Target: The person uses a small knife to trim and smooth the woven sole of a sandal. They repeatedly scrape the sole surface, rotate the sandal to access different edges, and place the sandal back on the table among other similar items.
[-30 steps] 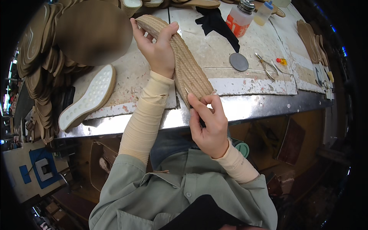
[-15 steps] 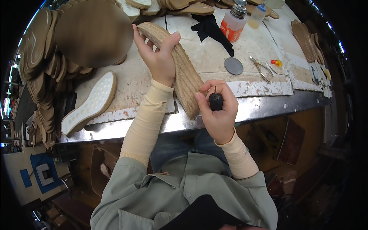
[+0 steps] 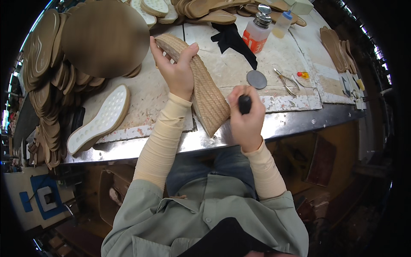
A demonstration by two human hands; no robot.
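Note:
My left hand (image 3: 177, 70) is closed round a tan wedge shoe sole (image 3: 205, 92) with a woven, rope-like side. The sole is tilted on its edge, its thick heel end toward me at the table's front edge. To the right of that heel, my right hand (image 3: 248, 115) grips a tool by its short black handle (image 3: 244, 104). The hand is slightly smeared by motion, and the tool's working end cannot be made out. Another wedge sole (image 3: 100, 118), with a white dimpled face, lies at the left near the edge.
Piled brown soles (image 3: 40, 47) crowd the left, with more along the back. Beyond my right hand are a grey disc (image 3: 257, 79), pliers (image 3: 286, 81), a black cloth (image 3: 233, 40), a pump bottle (image 3: 257, 32) and a blue-capped squeeze bottle (image 3: 282, 23). A metal strip (image 3: 299, 124) edges the table.
My right hand has drawn back from the sole's side and turned the black-handled tool. The sole has rolled slightly in my left hand, showing more of its woven side.

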